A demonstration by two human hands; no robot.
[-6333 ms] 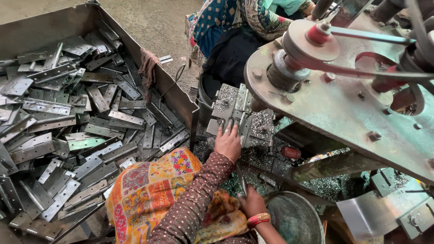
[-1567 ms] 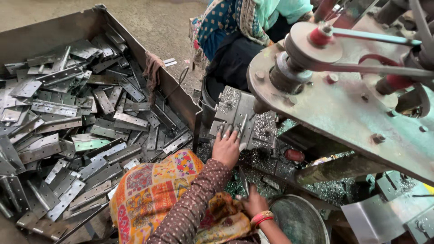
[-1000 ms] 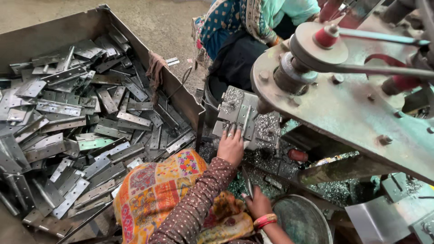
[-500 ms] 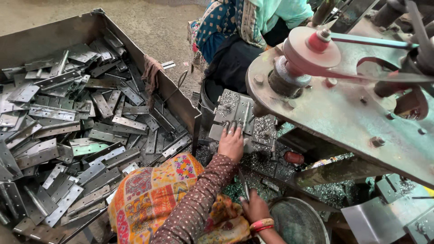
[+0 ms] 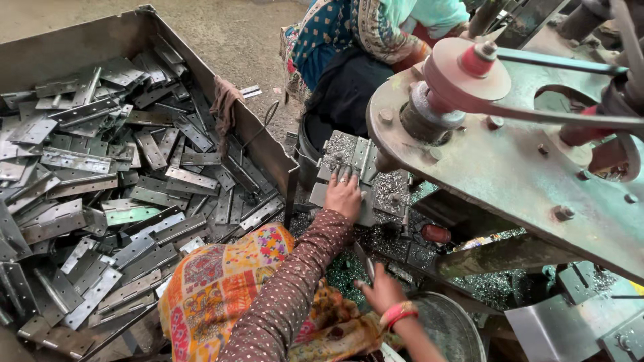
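Two hands at work under the big grey steel machine plate [image 5: 510,161] with its pink pulley wheel [image 5: 466,70].

Left hand [image 5: 344,194]: flat, fingers spread, palm down on the stack of grey hinge plates [image 5: 349,155] dusted with metal swarf; pressing rather than gripping, apparently to steady the stack on the machine bed. Nothing is closed in it.

Right hand [image 5: 381,289], with a pink bangle at the wrist: fingers closed around a thin grey metal piece [image 5: 363,259] that points up toward the bed. It sits low, just beside the round steel bowl [image 5: 439,325], probably so the bowl is within easy reach.

Large rusted sheet-metal bin [image 5: 258,131], on the left: heaped with loose flat grey hinge plates [image 5: 100,194], lying at all angles. A brown rag [image 5: 225,107] hangs over its edge.

Orange patterned cloth [image 5: 221,281] covers the lap between the bin and the machine.

Another person, in teal patterned clothing [image 5: 349,30], sits beyond the machine; their hands are not visible.
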